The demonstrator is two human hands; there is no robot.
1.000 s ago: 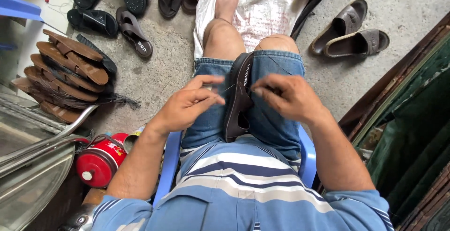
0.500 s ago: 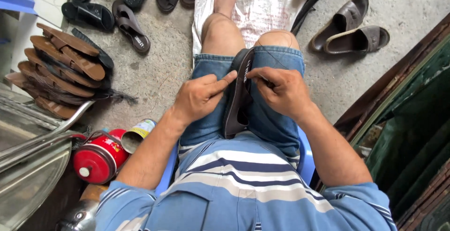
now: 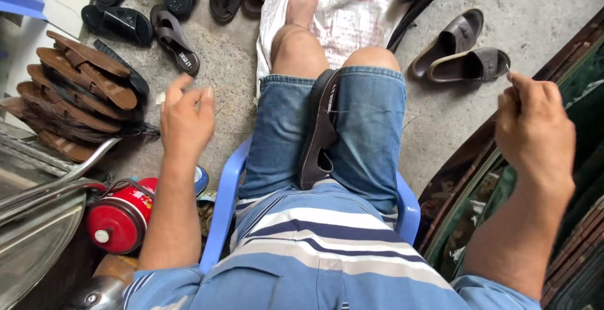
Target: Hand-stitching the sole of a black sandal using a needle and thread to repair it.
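Observation:
A dark brown sandal (image 3: 318, 131) stands on edge, clamped between my thighs in blue denim shorts. My left hand (image 3: 185, 121) is raised out to the left of my knee, fingers curled, with a small pale bit pinched at the thumb. My right hand (image 3: 535, 131) is pulled far out to the right, closed on a thin needle (image 3: 509, 74) that sticks up from the fingers. A fine thread (image 3: 371, 111) runs from the sandal across my right thigh. Neither hand touches the sandal.
I sit on a blue plastic chair (image 3: 223, 209). A stack of brown sandals (image 3: 82, 93) lies on the left, with more sandals (image 3: 173, 39) at the top and a brown pair (image 3: 462, 52) on the right. A red canister (image 3: 119, 219) stands below left. A white sack (image 3: 358, 14) lies under my foot.
Both hands were together at the sandal on my lap. They have drawn wide apart, the left out to the left and the right far to the right with the needle.

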